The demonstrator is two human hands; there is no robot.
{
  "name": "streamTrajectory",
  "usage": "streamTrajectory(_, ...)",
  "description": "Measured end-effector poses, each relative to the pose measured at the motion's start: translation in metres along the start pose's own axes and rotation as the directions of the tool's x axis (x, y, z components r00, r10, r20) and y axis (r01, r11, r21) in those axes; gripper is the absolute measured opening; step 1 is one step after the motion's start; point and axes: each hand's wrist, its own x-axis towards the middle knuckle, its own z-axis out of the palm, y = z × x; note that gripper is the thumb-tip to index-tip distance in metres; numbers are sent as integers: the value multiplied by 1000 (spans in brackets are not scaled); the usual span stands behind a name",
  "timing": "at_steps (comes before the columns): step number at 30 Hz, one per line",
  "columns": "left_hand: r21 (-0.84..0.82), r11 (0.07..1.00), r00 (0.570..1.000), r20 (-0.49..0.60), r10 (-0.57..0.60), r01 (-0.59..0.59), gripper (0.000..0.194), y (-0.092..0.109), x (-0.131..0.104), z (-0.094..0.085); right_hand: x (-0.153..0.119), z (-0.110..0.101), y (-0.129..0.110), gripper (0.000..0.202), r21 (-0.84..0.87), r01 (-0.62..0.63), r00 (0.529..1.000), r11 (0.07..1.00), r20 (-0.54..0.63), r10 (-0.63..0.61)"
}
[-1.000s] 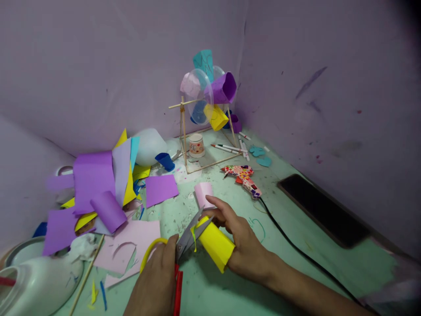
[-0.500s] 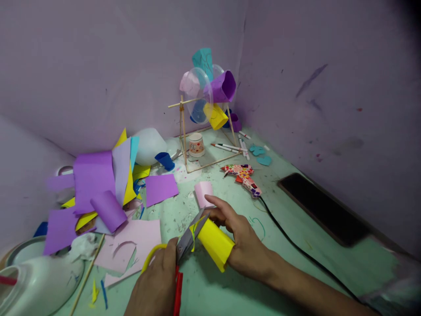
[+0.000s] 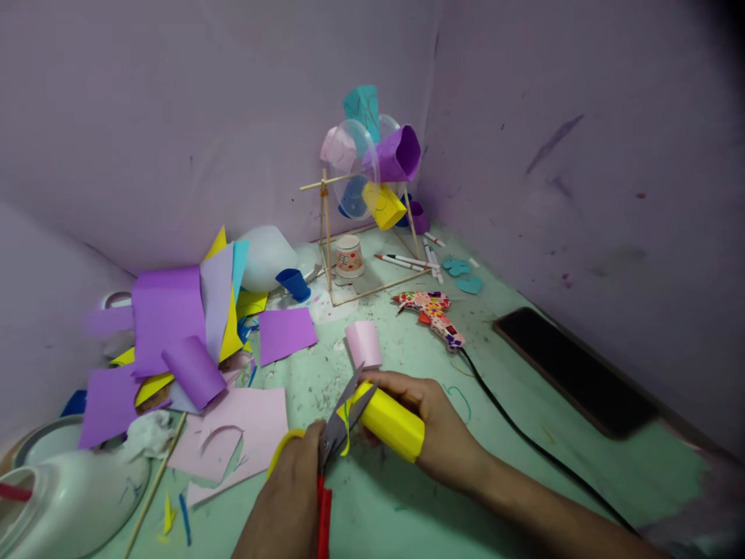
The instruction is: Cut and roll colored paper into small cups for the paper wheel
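My left hand is closed on a pair of scissors with one yellow and one red handle. The scissor blades are parted, with the end of a yellow paper cup shape between them. A thin yellow strip hangs from that edge beside the blades. My right hand wraps around the yellow paper from behind, its fingers partly hidden. Just beyond, a curved pink paper piece stands on the table.
A stick frame carries a clear plastic wheel with coloured paper cups. To the right lie a patterned glue gun, its black cord and a phone. Paper sheets and a white bottle crowd the left.
My right hand has turned the yellow paper to a flatter angle, and its raised finger has come down. The scissors have shifted slightly right with my left hand.
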Motion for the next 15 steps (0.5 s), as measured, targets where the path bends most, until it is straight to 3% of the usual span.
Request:
streamTrajectory(4, 43, 998, 999, 3, -35, 35, 27, -2, 5, 5, -2, 1, 4, 33, -20, 6, 999, 1000, 38, -5)
streamTrajectory(9, 99, 994, 998, 5, -57, 56, 50, -7, 10, 13, -3, 5, 2, 35, 22, -13, 999, 1000, 31, 12)
streamTrajectory(15, 170, 982, 997, -1, -78, 77, 54, -15, 7, 13, 0, 2, -1, 29, -36, -4, 998, 999, 68, 7)
